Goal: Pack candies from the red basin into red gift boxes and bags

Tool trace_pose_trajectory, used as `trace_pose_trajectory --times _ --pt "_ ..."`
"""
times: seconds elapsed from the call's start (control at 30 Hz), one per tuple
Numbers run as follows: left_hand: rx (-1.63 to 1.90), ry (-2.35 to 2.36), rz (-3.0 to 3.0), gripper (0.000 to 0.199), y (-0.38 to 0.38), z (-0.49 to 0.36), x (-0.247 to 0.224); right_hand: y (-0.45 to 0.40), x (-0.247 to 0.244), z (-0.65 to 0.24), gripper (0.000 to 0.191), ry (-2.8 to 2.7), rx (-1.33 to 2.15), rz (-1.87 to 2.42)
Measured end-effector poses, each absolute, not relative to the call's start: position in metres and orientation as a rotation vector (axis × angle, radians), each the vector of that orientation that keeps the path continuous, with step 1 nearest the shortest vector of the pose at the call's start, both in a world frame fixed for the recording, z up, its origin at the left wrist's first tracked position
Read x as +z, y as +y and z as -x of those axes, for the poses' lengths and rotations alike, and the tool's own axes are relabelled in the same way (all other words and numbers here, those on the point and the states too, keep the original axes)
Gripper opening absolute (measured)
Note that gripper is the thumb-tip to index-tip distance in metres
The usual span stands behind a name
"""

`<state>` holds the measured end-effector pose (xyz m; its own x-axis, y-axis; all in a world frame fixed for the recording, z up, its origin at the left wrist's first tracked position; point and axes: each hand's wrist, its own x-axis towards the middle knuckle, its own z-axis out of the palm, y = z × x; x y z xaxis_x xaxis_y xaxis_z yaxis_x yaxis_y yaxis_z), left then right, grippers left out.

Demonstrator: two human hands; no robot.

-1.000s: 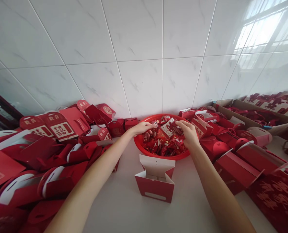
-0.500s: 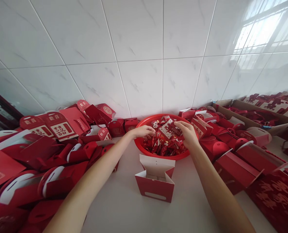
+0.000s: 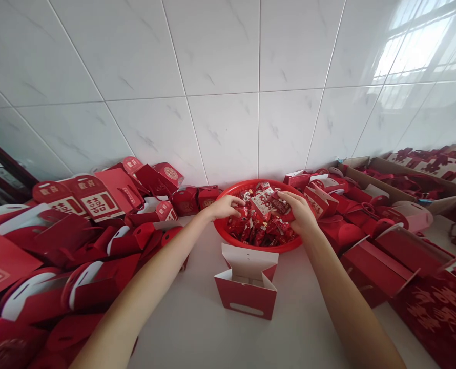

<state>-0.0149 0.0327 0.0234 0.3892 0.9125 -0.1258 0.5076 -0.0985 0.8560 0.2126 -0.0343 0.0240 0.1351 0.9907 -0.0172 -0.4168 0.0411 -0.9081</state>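
A red plastic basket (image 3: pixel 259 248) full of red-wrapped sweets (image 3: pixel 264 225) stands against the wall. Over its left side is my left hand (image 3: pixel 227 207), fingers slightly curled and apart, touching or close to the sweets; nothing shows clearly in it. My right hand (image 3: pixel 297 209), at the basket's right side, has its thumb and fingers closed on red candy packets (image 3: pixel 280 204). A packet with a pale printed face (image 3: pixel 264 201) lies beside these. In front of the basket an open red box (image 3: pixel 245 297) stands upright, its white-lined flap raised and its inside facing up.
Red boxes (image 3: pixel 97 200) are piled along the left, many with open flaps. More red boxes (image 3: pixel 381 256) crowd the right side. Farther right, a cardboard carton (image 3: pixel 400 176) holds red items. A white tiled wall (image 3: pixel 220 128) rises behind the white table (image 3: pixel 197 328).
My left hand's fingers have spread a little over the sweets. My right hand has closed further around red packets and shifted slightly right.
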Motion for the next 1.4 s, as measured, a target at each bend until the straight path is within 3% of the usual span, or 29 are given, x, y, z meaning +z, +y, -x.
trace_pose_trajectory --times 0.37,0.6,1.0,1.17,1.23,1.3,1.4 --pt "0.99 1.043 -1.542 0.066 0.008 0.026 0.047 -0.043 0.032 -0.21 0.036 -0.818 1.257 0.886" --pt "1.3 0.882 -1.312 0.06 -0.024 0.011 0.058 -0.052 0.038 -0.201 0.041 -0.923 1.268 0.857" --pt "1.406 0.925 -1.553 0.04 -0.052 -0.021 0.046 -0.068 0.048 -0.192 0.045 -1.135 1.29 0.874" --pt "1.371 0.93 -1.747 0.046 -0.074 -0.009 0.065 -0.072 0.053 -0.2 0.038 -1.24 1.158 0.9" --pt "1.276 0.933 -1.847 0.028 -0.09 0.008 0.079 -0.077 0.058 -0.21 0.034 -1.27 1.046 0.911" --pt "0.939 0.921 -2.092 0.015 -0.107 0.027 0.092 -0.085 0.066 -0.222 0.029 -1.301 0.95 0.906" --pt "0.474 0.961 -2.276 0.018 -0.126 0.046 0.1 -0.105 0.079 -0.234 0.025 -1.393 0.85 0.861"
